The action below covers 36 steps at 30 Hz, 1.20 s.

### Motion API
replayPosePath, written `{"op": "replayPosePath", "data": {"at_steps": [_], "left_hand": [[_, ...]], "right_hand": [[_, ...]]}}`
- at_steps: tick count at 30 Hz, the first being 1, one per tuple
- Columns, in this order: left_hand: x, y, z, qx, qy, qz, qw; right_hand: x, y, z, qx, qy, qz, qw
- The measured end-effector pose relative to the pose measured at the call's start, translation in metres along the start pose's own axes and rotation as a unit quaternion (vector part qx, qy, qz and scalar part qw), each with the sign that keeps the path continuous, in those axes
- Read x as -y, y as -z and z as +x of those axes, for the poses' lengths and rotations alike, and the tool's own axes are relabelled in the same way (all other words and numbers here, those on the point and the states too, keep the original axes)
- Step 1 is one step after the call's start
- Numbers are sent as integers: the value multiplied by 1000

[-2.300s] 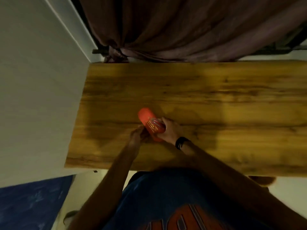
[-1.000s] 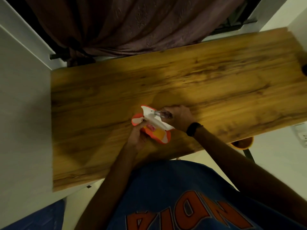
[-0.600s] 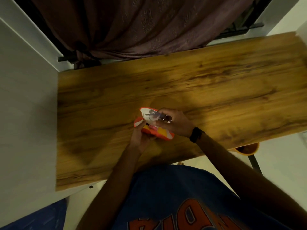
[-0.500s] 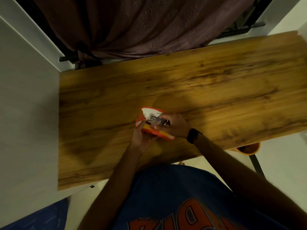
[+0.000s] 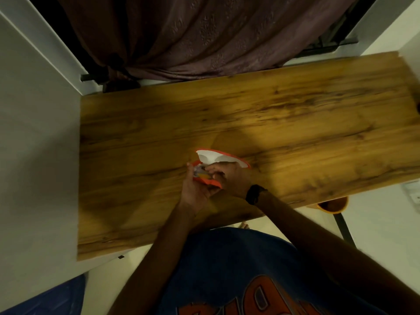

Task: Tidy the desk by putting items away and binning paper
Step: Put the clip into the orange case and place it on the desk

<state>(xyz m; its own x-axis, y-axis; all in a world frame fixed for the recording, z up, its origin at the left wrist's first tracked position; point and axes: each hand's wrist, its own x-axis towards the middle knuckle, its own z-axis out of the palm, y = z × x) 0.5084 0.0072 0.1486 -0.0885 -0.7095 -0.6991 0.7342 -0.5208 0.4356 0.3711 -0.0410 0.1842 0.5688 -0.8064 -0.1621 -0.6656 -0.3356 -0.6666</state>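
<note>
Both hands meet over the near middle of the wooden bench [image 5: 295,114], working at a small orange pouch [image 5: 208,179] with a white lining. The pouch sits low over the bench top, near its front edge; whether it rests on the wood or is lifted just clear of it cannot be told. Its flap [image 5: 218,156] stands open, turned up and back toward the far side so the white inner face shows, edged in orange.

The left hand [image 5: 196,189] comes up from below with its fingers curled round the pouch's near side, thumb up along the left edge of the opening. The right hand [image 5: 229,176], a dark band [image 5: 254,193] on its wrist, reaches in from the right with its fingers bent down into the mouth of the pouch. A small pale, partly purplish thing [image 5: 200,170] shows at its fingertips inside the opening; it is too blurred to name, and whether the fingers pinch it or only press on it is unclear.

A dark maroon curtain [image 5: 204,35] hangs behind the far edge of the bench. A white wall [image 5: 34,133] runs along the left end. Below the right front corner stands an orange round container [image 5: 333,205], partly hidden by the bench edge. The person wears a blue shirt [image 5: 227,269] with orange lettering.
</note>
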Motion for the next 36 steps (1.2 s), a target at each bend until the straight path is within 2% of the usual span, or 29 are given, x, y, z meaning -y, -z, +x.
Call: {"op": "replayPosePath", "data": {"at_steps": [3, 6, 8, 10, 12, 14, 16, 19, 21, 26, 29, 33, 36], "left_hand": [[-1, 4, 1, 5, -9, -39, 999], [-3, 7, 2, 15, -24, -64, 998], [-4, 7, 0, 32, -30, -73, 996], [-3, 7, 0, 47, -37, -80, 995], [-2, 3, 1, 53, -37, -81, 995], [-4, -2, 0, 54, -35, -72, 995], [-5, -9, -2, 47, -38, -48, 997], [1, -16, -4, 8, -25, -29, 999], [7, -19, -5, -15, -22, -30, 999], [25, -23, -10, -42, -33, -17, 998], [42, -26, -10, -82, -50, 0, 995], [68, -20, -23, -156, -25, 57, 986], [90, 1, -47, -179, -12, 72, 981]], "right_hand": [[6, 2, -10, -37, 40, -66, 996], [12, 18, -21, -181, 95, -88, 975], [8, 31, -23, -225, 89, -95, 966], [-7, 42, -20, -155, 57, -100, 981], [-23, 40, -20, -18, 30, -89, 995], [-37, 24, -25, 51, 35, -145, 987], [-48, 5, -33, 46, 59, -175, 982], [-58, -6, -40, 31, 57, -105, 992], [-57, -4, -44, 22, 59, -110, 992], [-68, -3, -57, 41, 56, -112, 991], [-87, -7, -58, 82, 37, -128, 988], [-107, -3, -52, 24, 65, -123, 990], [-115, 1, -42, 15, 83, -135, 987]]}}
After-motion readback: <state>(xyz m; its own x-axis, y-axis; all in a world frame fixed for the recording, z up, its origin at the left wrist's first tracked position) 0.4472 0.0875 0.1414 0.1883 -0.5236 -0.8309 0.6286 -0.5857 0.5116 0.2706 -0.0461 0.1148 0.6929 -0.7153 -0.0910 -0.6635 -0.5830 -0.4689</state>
